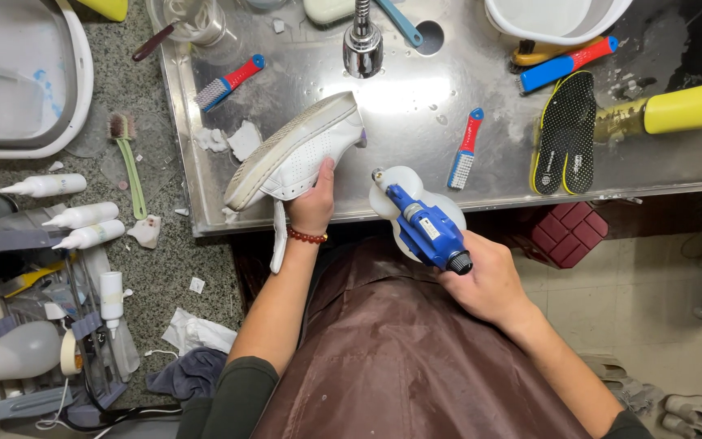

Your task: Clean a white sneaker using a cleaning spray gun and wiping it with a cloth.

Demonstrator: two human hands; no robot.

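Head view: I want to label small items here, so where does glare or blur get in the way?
Head view: strong glare washes out the wet steel sink below the faucet; the white shoe in the left hand and the blue sprayer in the right hand are sharp; edges bend slightly.

A steel sink [481, 175] holds three red-and-blue brushes [227, 81] [465, 149] [566, 63], a black insole [566, 134] and a tap [362, 45]. A yellow tube [688, 106] lies at its right end, near a white basin [558, 20]. On the speckled counter [164, 268] lie a green brush [127, 158], three white squeeze bottles [75, 213] and a grey cloth [188, 374]. A brown apron [400, 358] fills the foreground.
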